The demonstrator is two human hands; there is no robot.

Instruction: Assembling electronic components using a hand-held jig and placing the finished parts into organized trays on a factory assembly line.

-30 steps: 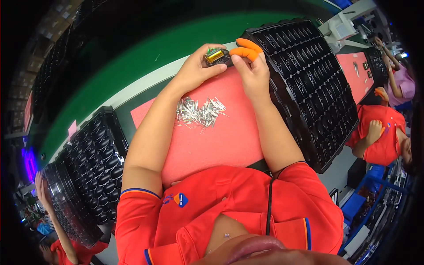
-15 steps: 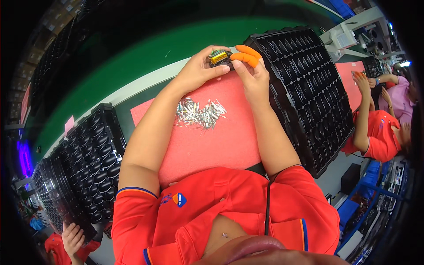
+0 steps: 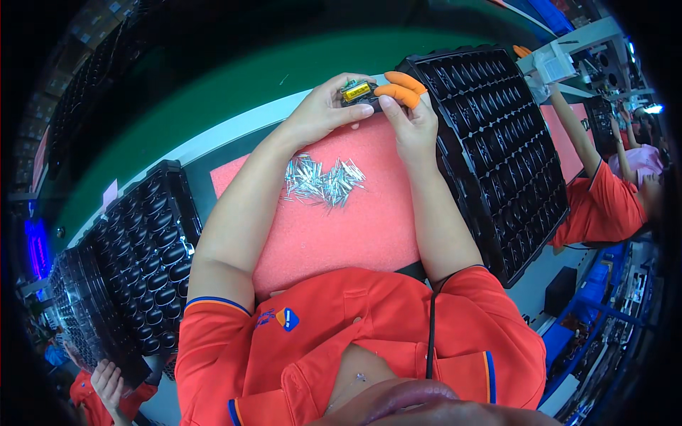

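Observation:
My left hand (image 3: 320, 113) is closed around a small black electronic device (image 3: 357, 91) with a yellow block and a bit of green on top, held above the far edge of a pink foam mat (image 3: 341, 241). At the device's right end, my right hand (image 3: 413, 128) grips with thumb and fingers. Orange finger cots (image 3: 399, 95) cover two of its fingers. What the right fingertips pinch, beyond the device's edge, is too small to make out. Between my forearms, a loose pile of thin silvery metal pins (image 3: 323, 181) lies on the mat.
A large black moulded tray (image 3: 490, 135) stands close beside my right forearm. More black trays (image 3: 153, 255) are stacked at the left. Beyond the mat runs a pale rail (image 3: 213, 138) bordering a green surface (image 3: 234, 78). Co-workers in red sit at right (image 3: 604, 206) and lower left (image 3: 110, 387).
My hands keep nearly the same hold on the device, shifted very slightly to the right in the picture. The co-worker at right has stretched an arm farther forward.

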